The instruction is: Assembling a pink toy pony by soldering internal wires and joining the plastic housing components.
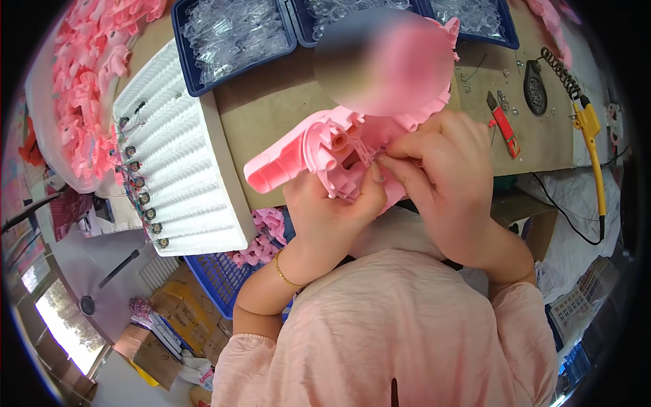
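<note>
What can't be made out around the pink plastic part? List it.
- Head view: the top of the pink plastic housing is covered by a blurred patch.
- What the right hand pinches is too small, hidden by fingertips.
- The left hand covers the housing's underside.
- Blue trays are cut off by the top edge.

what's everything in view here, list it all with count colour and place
pink moulded plastic housing: one, pink, held up over the bench between both hands
white ribbed foam tray: one, white, left of the housing; small round parts with wires line its left edge
blue plastic bins of clear parts: three in view, blue, along the far edge
heap of pink plastic parts: one heap, pink, far left
yellow-handled soldering iron: one, yellow, right of the bench
red utility knife: one, red, right of the hands
blue mesh basket: one, blue, below the tray
left hand: grips the housing from below
right hand: fingertips pinch at the housing's middle
</note>
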### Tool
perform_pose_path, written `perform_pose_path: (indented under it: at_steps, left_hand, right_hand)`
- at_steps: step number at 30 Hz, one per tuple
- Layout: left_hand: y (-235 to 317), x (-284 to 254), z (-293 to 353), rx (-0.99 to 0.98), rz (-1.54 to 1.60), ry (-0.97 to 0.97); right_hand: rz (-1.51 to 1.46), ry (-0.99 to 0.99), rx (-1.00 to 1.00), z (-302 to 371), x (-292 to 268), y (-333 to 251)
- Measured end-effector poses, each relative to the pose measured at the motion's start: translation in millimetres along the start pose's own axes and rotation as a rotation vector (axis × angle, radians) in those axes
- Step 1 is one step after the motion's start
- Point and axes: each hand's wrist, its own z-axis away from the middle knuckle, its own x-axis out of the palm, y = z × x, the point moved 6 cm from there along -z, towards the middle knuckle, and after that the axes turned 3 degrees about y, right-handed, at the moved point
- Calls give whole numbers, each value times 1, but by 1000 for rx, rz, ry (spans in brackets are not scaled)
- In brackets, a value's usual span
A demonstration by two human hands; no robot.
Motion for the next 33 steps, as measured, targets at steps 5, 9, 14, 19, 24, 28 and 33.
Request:
perform_pose_path:
  at_steps: [5,9,14,19,24,28,33]
  left_hand:
    - [2,4,2,-63,-44,-60]
    - [2,8,-3,-178,13,-273]
    - [22,-5,-30,-23,-14,-543]
    - [71,5,-40,805,-692,-336]
    - [67,-1,-16,923,-595,-13]
    - [28,-1,4,713,-623,-30]
    - [19,15,16,650,-637,-246]
  right_hand:
    - [78,1,-56,4,-2,-6]
    - [90,-21,-23,6,-2,-1]
    - [-195,129,154,-16,-83,17]
    - [-331,-728,225,-76,-28,14]
    - [-100,-1039,327,-65,-5,13]
    - [-421,-1110,719,-56,-6,32]
    - [-461,-1063,740,-48,-7,40]
